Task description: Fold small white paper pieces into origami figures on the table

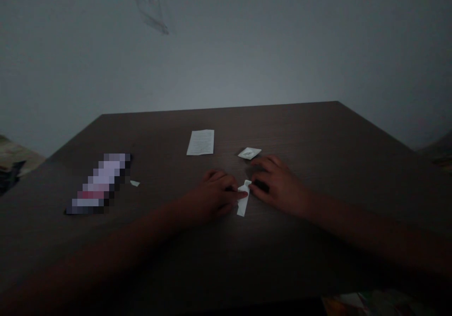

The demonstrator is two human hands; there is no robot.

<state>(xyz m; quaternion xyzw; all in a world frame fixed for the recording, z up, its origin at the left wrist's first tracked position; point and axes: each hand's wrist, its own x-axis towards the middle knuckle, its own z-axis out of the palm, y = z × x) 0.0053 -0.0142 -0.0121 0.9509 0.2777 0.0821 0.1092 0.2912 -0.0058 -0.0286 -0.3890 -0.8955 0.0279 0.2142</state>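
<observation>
A small white paper strip (242, 207) lies on the table in front of me, its upper end bent or folded. My left hand (221, 194) is at its left side, fingers curled, with one finger stretched across the strip and pressing on it. My right hand (280, 184) is at the strip's upper right edge, thumb and a finger closed at the bent end, the other fingers curved beyond it. Just past the right fingertips rests a small white packet (249, 153) with a mark on its face. The fingers partly hide the strip.
A printed white leaflet (201, 142) lies farther back on the dark wooden table (282, 127). To the left are a phone (100, 182) with a blurred screen and a small white scrap (134, 183). A clear plastic bag (150, 5) is against the wall behind.
</observation>
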